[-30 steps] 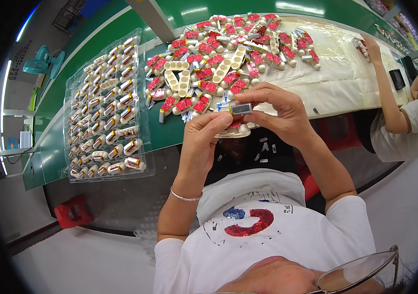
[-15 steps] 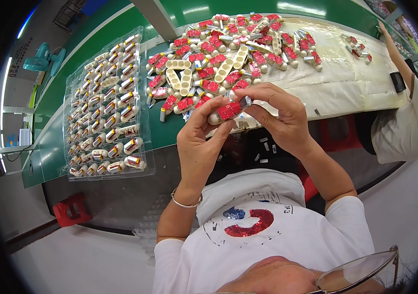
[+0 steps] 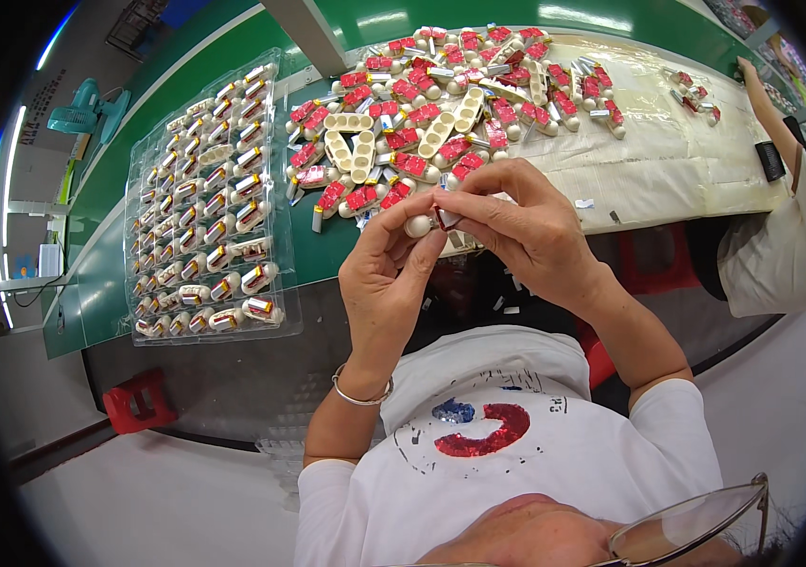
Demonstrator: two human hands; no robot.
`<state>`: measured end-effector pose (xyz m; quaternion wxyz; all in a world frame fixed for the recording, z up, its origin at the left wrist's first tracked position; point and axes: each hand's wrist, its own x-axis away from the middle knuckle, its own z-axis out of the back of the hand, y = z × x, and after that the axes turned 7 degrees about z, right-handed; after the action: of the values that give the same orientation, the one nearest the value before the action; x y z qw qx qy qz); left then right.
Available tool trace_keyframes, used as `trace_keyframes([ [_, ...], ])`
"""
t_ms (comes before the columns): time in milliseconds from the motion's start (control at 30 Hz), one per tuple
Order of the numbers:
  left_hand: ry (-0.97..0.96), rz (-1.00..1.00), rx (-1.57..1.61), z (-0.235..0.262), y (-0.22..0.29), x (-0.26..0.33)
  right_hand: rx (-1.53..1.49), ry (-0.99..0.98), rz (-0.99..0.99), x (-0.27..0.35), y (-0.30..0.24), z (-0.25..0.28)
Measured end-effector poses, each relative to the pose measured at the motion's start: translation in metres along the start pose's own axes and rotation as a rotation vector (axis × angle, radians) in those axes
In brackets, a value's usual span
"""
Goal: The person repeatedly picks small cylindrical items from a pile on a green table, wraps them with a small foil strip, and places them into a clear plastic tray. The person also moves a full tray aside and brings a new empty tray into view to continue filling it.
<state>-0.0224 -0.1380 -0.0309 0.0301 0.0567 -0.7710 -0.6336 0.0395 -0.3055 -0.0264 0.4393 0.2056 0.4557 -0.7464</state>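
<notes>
So I've got this little cream-and-red piece (image 3: pixel 418 226) up in front of me, just over the near edge of the green table (image 3: pixel 100 298). My left hand (image 3: pixel 386 266) is pinching it between thumb and fingers, with its round cream end poking out toward the left. My right hand (image 3: pixel 528 222) is right up against it, thumb and forefinger clamped on a small pale bit (image 3: pixel 449 218) at the red end; can't tell if that bit is part of the piece or separate, my fingers cover too much. The hands are basically touching at the tips. Past them there's a big messy pile of red-covered pieces (image 3: pixel 406 90), with a few cream strips with round hollows (image 3: pixel 467 110) lying among them. Over on my left sits a clear plastic tray (image 3: pixel 291 323) loaded with rows of similar pieces. To the right, a pale sheet (image 3: pixel 677 180) covers the table, with a small cluster of pieces (image 3: pixel 694 94) on it and a black object (image 3: pixel 770 162) near the edge, close to a co-worker's arm (image 3: pixel 768 109).
</notes>
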Motion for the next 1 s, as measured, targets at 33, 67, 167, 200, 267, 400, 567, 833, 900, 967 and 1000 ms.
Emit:
trace_keyframes([
  [33,-0.002,-0.002,0.003,-0.001,0.001,0.000,-0.002,0.005,0.001,0.001,0.000,0.000],
  [67,-0.010,0.003,0.011,-0.001,0.002,0.000,-0.005,0.010,0.002,0.001,0.000,0.000],
  [167,-0.025,0.012,0.030,-0.001,0.003,0.001,-0.011,0.019,-0.006,0.002,0.000,0.000],
  [200,-0.022,0.010,0.033,0.000,0.003,0.001,-0.014,0.021,-0.010,0.003,0.000,0.000],
  [267,-0.025,0.005,0.030,0.000,0.002,0.001,-0.012,0.012,-0.016,0.002,-0.002,0.001],
  [400,-0.036,0.011,0.006,0.001,0.001,0.002,-0.004,0.000,-0.023,0.001,-0.003,0.003],
  [567,-0.022,0.005,-0.021,-0.001,-0.002,0.003,0.032,-0.019,-0.050,0.002,-0.007,0.004],
  [833,0.012,0.063,0.033,-0.006,-0.008,-0.006,0.151,-0.032,-0.055,0.004,-0.008,0.002],
  [900,0.023,0.043,0.082,-0.008,-0.008,-0.008,0.014,0.002,-0.075,0.007,-0.002,0.001],
  [967,0.021,-0.002,0.145,-0.006,-0.009,-0.007,-0.186,0.088,-0.168,0.006,-0.006,0.002],
  [1000,0.020,-0.003,0.160,-0.007,-0.009,-0.007,-0.285,0.131,-0.215,0.007,-0.007,0.003],
])
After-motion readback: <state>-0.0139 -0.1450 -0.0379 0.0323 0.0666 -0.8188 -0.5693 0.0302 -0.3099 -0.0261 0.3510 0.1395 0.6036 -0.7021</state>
